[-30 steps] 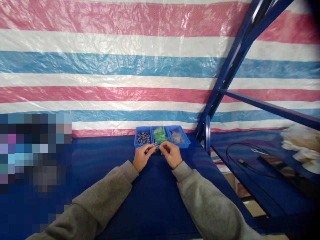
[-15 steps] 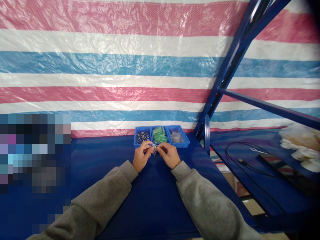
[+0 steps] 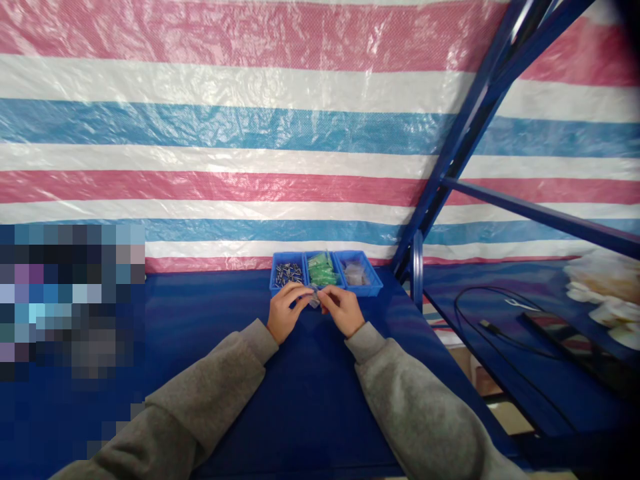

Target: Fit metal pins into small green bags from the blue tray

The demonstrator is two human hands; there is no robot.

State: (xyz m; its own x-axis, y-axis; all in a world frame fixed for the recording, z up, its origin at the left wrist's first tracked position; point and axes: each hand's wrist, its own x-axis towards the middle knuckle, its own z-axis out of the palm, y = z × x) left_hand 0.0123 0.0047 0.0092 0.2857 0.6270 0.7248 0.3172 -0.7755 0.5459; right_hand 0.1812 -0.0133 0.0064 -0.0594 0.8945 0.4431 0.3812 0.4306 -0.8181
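Note:
Between my hands is a small clear, shiny plastic bag (image 3: 314, 301); its contents are too small to make out. My left hand (image 3: 286, 312) pinches it from the left with thumb and fingertips. From the right, my right hand (image 3: 343, 311) has its thumb and forefinger closed on the bag's other edge. Just behind the hands stand three blue bins side by side. Dark and silvery small metal parts (image 3: 289, 274) fill the left one, green packets (image 3: 323, 269) lie in the middle one, and clear plastic bags (image 3: 354, 273) are in the right one.
The blue table (image 3: 300, 413) runs up to a striped plastic sheet (image 3: 225, 160). A slanted blue metal frame (image 3: 450, 153) rises on the right. Beyond it, a second blue surface holds a black cable (image 3: 493, 328) and pale plastic bags (image 3: 607, 293). The left side is blurred out.
The bag has turned a little between my fingers, and my left fingers have straightened slightly. The whole view has shifted slightly.

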